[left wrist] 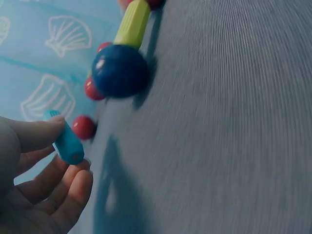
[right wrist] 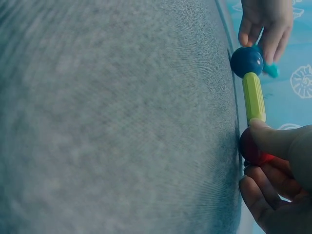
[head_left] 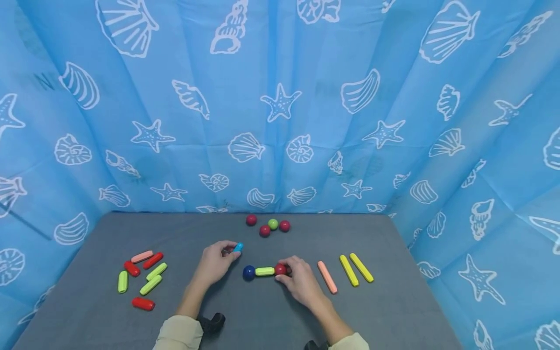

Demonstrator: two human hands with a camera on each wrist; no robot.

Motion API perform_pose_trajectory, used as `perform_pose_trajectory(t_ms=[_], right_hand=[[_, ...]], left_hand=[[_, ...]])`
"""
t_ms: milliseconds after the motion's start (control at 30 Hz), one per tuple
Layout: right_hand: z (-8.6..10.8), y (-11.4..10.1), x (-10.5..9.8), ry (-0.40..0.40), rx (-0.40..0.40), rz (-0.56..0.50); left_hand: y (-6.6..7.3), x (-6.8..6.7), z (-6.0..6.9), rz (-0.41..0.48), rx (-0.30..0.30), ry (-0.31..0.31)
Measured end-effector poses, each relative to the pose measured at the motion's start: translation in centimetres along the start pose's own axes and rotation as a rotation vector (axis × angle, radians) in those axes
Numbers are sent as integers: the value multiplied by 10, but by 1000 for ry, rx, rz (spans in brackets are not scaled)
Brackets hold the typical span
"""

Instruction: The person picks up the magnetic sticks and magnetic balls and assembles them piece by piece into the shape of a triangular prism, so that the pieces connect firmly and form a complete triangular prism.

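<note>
My left hand (head_left: 215, 262) pinches a short light-blue stick (left wrist: 69, 144) between thumb and fingers, held off the grey cloth. To its right lies a joined piece: a dark blue ball (head_left: 249, 272), a yellow-green stick (head_left: 264, 271) and a red ball (head_left: 280, 270) in one line. My right hand (head_left: 302, 279) grips the red ball with thumb and fingers at the right end of that piece. In the right wrist view the light-blue stick (right wrist: 271, 70) shows just beyond the dark blue ball, partly hidden by the left fingers.
Three red balls and a green ball (head_left: 273, 224) lie at the back. Left on the table (head_left: 183, 228) are several short red, pink and yellow-green sticks (head_left: 150, 285). To the right lie a longer pink stick (head_left: 327, 277) and two yellow sticks (head_left: 349, 270). A blue shell-print curtain (head_left: 280, 146) hangs behind.
</note>
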State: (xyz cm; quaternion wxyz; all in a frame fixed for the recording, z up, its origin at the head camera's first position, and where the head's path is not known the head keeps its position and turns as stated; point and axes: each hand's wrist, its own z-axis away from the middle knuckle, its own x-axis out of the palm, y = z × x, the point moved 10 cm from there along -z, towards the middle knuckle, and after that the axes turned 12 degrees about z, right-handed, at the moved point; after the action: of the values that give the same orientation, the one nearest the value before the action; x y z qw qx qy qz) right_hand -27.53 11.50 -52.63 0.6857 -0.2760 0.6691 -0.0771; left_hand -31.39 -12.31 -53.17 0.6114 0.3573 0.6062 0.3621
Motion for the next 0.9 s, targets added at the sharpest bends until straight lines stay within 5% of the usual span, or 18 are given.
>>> perform_pose_trajectory(t_ms=[167, 400, 900], right_hand=[[0, 2, 0, -7, 11, 2], [0, -1, 0, 13, -4, -2], [0, -2, 3, -9, -15, 41]], left_hand=[[0, 22, -7, 38, -61, -2], [6, 40, -3, 61, -71, 6], [10, 42, 29, 11, -96, -99]])
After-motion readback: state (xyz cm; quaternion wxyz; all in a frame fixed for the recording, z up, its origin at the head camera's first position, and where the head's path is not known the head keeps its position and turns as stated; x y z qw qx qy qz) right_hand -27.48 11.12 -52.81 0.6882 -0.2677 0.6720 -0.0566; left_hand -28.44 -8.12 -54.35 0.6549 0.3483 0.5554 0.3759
